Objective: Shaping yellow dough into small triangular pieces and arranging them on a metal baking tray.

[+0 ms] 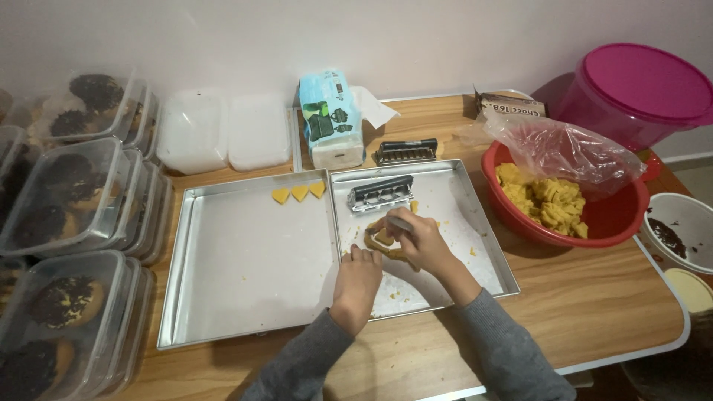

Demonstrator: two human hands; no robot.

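Note:
My right hand (423, 241) grips a small metal cookie cutter (399, 223) pressed onto a flat piece of yellow dough (380, 239) in the right metal tray (483, 256). My left hand (356, 281) rests fingertips down on the tray just beside the dough, holding nothing. Three yellow heart-shaped dough pieces (298, 192) lie in a row at the far edge of the left metal tray (245, 267). A grey metal mould (380, 193) lies in the right tray beyond my hands.
A red bowl (594, 219) of yellow dough lumps with a plastic bag sits at right, a pink lidded tub (642, 89) behind it. Stacked clear boxes of dark-topped pastries (67, 200) line the left. Tissue pack (330, 119), empty white containers (223, 134), second mould (405, 151) stand behind.

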